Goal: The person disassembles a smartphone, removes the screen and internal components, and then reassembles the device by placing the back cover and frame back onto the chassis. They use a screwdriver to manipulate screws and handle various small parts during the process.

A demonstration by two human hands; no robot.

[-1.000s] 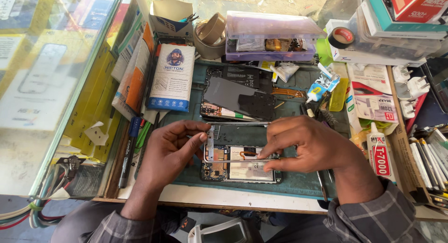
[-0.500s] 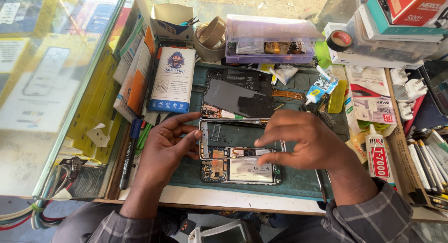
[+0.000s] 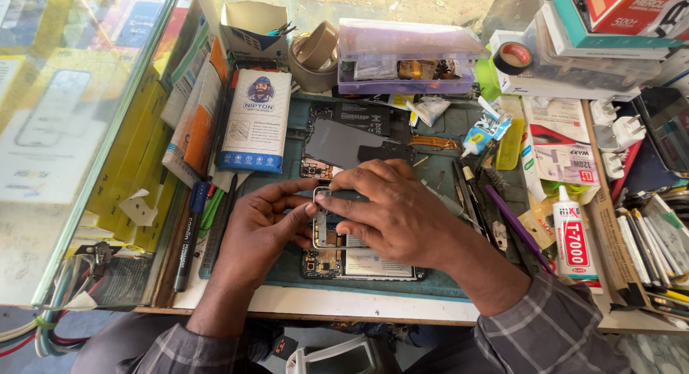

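Crowded on every side, the worktop (image 3: 373,302) carries a dark green repair mat (image 3: 287,270) hemmed in by boxes, tools and a glass display case (image 3: 79,130). On the mat, under the fingers, lies an opened phone (image 3: 362,263) with its circuit board and battery exposed. Above it the person holds a thin silver phone frame (image 3: 321,220) nearly on edge. The right hand (image 3: 395,212) covers most of it, its fingers closed over the top, while the left hand (image 3: 262,227) pinches the near end between thumb and forefinger.

The frame looks thin and easily bent; uneven pressure from the two hands could twist it. If the pinch slips, it would likely drop onto the bare board just beneath and scratch or knock a part. Beyond the right fingers, a loose back panel (image 3: 337,141) and orange flex cable (image 3: 434,141) lie close enough to be swept aside. To the right, well apart, an adhesive tube (image 3: 572,241) poses little risk.
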